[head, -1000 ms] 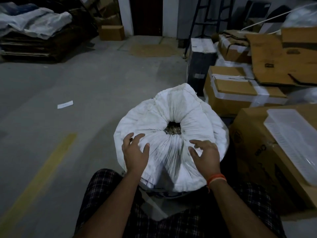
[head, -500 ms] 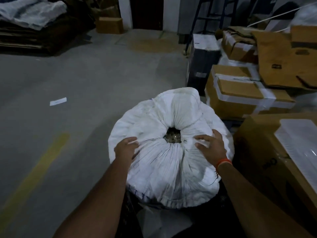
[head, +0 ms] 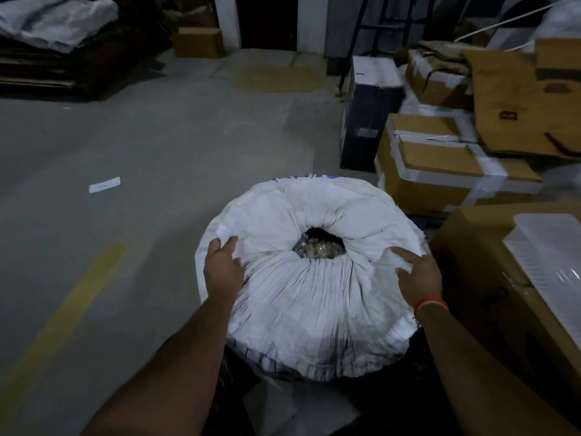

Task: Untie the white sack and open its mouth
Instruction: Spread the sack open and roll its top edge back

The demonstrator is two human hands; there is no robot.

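- Two hands of mine are on the white sack [head: 314,297], which stands on the grey floor [head: 141,152] right in front of me, seen from my head camera.
- My left hand [head: 221,270] sits on the sack's left shoulder, fingers curled into a fold of the cloth and grasping it.
- My right hand [head: 418,276] lies on the right shoulder, fingers spread and bent into the gathered fabric; an orange band [head: 430,303] circles that wrist.
- The sack's mouth [head: 320,243] is a small dark hole at the top centre, pleats running out from it all round; something brownish shows inside, too dim to name.
- Cardboard boxes [head: 440,165] are stacked just right of the sack, one nearer box [head: 478,262] carrying a clear plastic sheet [head: 547,256].
- A white paper slip [head: 104,185] lies on the floor well to the left, and a faded yellow stripe [head: 72,297] runs along the floor near my left arm.
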